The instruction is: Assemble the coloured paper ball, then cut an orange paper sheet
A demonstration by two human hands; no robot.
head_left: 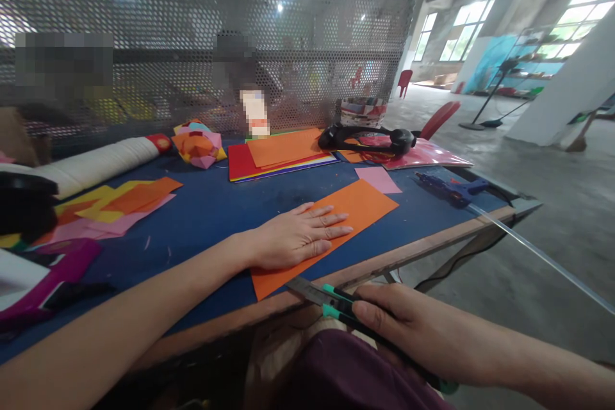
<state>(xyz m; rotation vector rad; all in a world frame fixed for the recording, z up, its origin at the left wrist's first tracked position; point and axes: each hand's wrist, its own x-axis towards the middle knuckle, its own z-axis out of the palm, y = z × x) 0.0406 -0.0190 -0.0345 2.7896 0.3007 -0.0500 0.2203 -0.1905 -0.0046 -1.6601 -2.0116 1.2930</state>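
My left hand [300, 235] lies flat, fingers stretched out, on an orange paper sheet [365, 205] that rests on the blue table [216, 211] near its front edge. My right hand [408, 323] is closed round a green and black utility knife [331, 301]. The knife's extended blade points left and meets the sheet's near corner at the table's wooden edge.
A stack of coloured sheets [278, 154] lies behind, with a small pink sheet [379, 179], a folded paper ball [199, 144], black headphones [369, 138] and a blue glue gun [449, 189]. More paper [120, 202] is at left. A perforated metal screen [216, 45] backs the table.
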